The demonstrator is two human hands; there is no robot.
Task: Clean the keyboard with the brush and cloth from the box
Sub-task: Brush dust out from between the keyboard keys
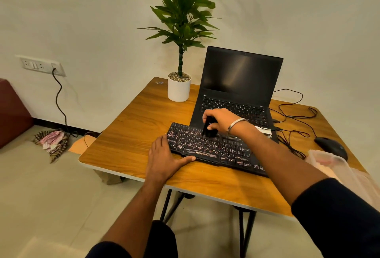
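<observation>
Two hands work on a wooden table (127, 134). The black keyboard (213, 148) lies on it, just in front of an open laptop (236, 85). Its long side runs from near left to far right, a bit slanted.

The left hand (164, 159) lies flat with straight fingers at the keyboard's left end. The thumb presses on the front edge, so the keyboard stays put.

The right hand (220, 121) is over the top rows, near the middle. Its fingers curl around a small black brush (208, 129). The brush points down and touches the keys.

Most keys lie to the right of the brush, along the long side. I think the brush should sweep that way next.

A clear plastic box (329, 163) sits at the right edge, nearer the right arm. I cannot see the cloth clearly.
</observation>
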